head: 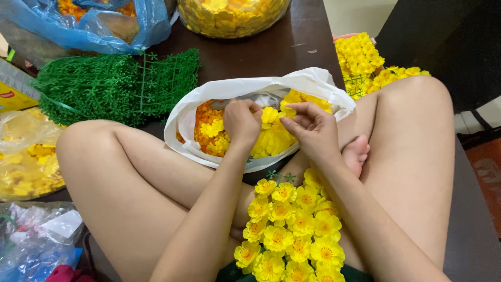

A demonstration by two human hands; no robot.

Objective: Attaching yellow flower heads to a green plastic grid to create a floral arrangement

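Note:
My left hand and my right hand meet over a white plastic bag filled with loose yellow and orange artificial flowers. Both hands pinch a single yellow flower between their fingertips, just above the bag's opening. On my lap lies a panel of yellow flowers with orange centres, fixed to a green grid that shows at its top edge. I sit cross-legged, and my foot rests beside the bag.
A stack of green plastic grid mats lies to the left. Behind it are a blue plastic bag and a clear bag of yellow flowers. More finished yellow panels sit at the right; clear bags at the left.

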